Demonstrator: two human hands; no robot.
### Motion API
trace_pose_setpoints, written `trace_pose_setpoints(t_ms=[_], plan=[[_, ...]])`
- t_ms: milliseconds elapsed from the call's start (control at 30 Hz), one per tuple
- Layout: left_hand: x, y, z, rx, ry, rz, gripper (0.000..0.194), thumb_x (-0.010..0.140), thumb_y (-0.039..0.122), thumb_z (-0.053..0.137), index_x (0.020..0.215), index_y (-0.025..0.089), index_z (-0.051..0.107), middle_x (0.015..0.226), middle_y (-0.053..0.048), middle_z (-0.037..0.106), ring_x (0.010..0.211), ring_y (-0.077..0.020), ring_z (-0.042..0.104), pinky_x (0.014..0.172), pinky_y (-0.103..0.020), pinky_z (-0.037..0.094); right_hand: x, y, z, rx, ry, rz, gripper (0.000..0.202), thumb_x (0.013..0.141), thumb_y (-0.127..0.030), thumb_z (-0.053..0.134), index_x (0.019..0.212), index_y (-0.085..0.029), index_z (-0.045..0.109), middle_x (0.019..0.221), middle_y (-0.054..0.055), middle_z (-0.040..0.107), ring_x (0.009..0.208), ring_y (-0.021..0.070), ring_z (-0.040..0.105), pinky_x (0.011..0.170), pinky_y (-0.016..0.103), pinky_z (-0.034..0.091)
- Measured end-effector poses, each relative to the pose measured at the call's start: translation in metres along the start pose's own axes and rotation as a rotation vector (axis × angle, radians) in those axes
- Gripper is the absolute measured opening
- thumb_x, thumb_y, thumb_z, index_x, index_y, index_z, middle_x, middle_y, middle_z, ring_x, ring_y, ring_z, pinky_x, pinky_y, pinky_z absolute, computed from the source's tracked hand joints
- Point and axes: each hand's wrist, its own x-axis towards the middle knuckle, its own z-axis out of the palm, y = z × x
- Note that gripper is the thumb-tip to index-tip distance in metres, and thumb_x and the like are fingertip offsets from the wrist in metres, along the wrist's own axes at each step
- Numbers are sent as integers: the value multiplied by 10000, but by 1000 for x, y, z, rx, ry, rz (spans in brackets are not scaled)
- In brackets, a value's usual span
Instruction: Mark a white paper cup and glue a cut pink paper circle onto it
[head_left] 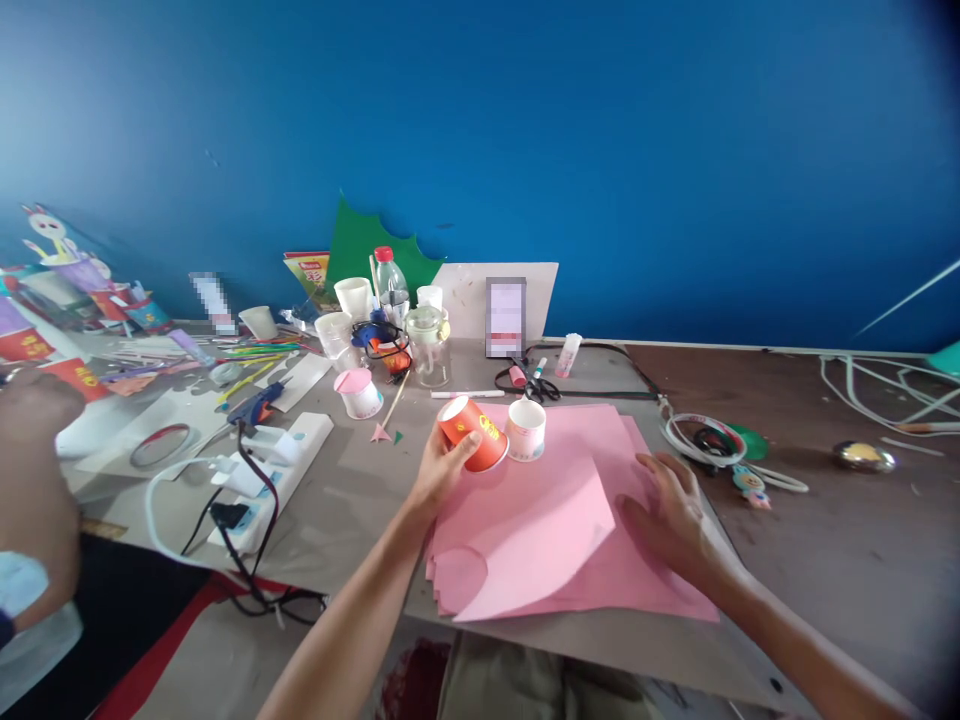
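My left hand (448,458) is wrapped round a red paper cup (474,430) with yellow lettering, held tilted above the pink paper. Just right of it a white paper cup (526,432) stands upright. Several pink paper sheets (540,520) lie stacked before me, the top one with a cut curved edge. Over the right side of the stack is my right hand (671,505), fingers apart and holding nothing. Whether it touches the paper I cannot tell.
A power strip (274,480) with plugs and cables lies left, near a blue glue gun (256,403). Behind stand a pink-topped paper cup (358,394), a glass jar (429,345), a bottle (390,285) and black scissors (546,388). Another person's arm (37,480) reaches in at far left.
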Motion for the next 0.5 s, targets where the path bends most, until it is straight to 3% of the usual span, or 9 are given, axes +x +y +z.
trace_pose_setpoints(t_ms=[100, 167, 233, 300, 367, 500], plan=[[3, 3, -4, -34, 39, 48, 508, 662, 501, 774, 1021, 171, 630, 966, -62, 668, 885, -203, 619, 817, -318, 484, 14, -10, -19, 28, 27, -23, 486, 811, -471, 532, 1197, -176, 549, 1281, 186, 490, 1247, 387, 469, 1001, 574, 428], [4, 6, -6, -40, 54, 82, 525, 667, 503, 770, 1046, 170, 625, 982, -66, 668, 902, -210, 619, 824, -321, 482, 26, -32, -36, 113, 60, -94, 432, 859, -451, 498, 1203, -198, 560, 1257, 163, 560, 1214, 345, 526, 1020, 533, 430], [3, 8, -7, -24, 37, 84, 580, 672, 492, 771, 1125, 171, 603, 1033, -75, 665, 947, -223, 615, 847, -331, 479, 35, -63, -52, 225, -36, -189, 395, 916, -424, 464, 1233, -211, 565, 1245, 143, 618, 1200, 305, 566, 1025, 481, 444], [1, 9, -6, 7, -5, 63, 629, 682, 480, 770, 1197, 177, 572, 1086, -83, 657, 993, -234, 605, 877, -344, 473, 37, -94, -61, 291, -228, -301, 407, 949, -435, 439, 1260, -215, 583, 1310, 135, 606, 1253, 292, 539, 1037, 446, 449], [-1, 8, -6, 29, -39, 39, 655, 686, 482, 768, 1228, 183, 554, 1101, -86, 653, 1006, -239, 601, 889, -353, 472, 32, -116, -61, 308, -512, -421, 439, 968, -454, 414, 1298, -223, 588, 1356, 121, 589, 1280, 279, 523, 1040, 432, 457], [-3, 6, -6, 29, -46, 38, 648, 686, 502, 762, 1221, 197, 561, 1102, -80, 647, 1001, -234, 600, 899, -358, 467, 13, -120, -45, 215, -922, -577, 559, 908, -493, 528, 1402, -231, 513, 1487, 113, 452, 1409, 319, 346, 1138, 530, 308]])
